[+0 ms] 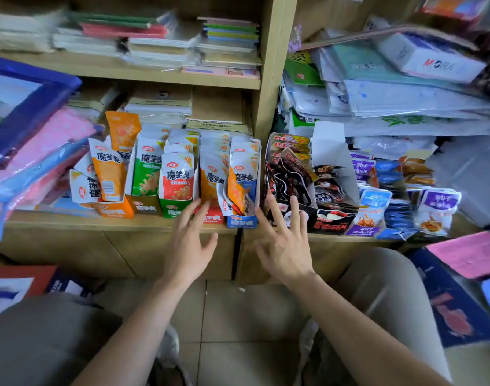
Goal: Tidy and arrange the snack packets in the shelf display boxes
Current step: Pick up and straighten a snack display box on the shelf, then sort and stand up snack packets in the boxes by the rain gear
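I held the left hand [189, 246] and right hand [284, 246] spread, gripping nothing, just before the blue display box [242, 222]; snack packets [245, 174] stood in it; risk, as I judged: a hasty push could tip its leaning orange packet [235, 195] out.

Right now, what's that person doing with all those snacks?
A person is tidying snack packets on a wooden shelf. Both hands are open and hold nothing. The left hand reaches toward the red box, and the right hand toward the dark box beside the blue box. Most packets stand in their boxes, but the orange packets at the far left sit loose and crooked.
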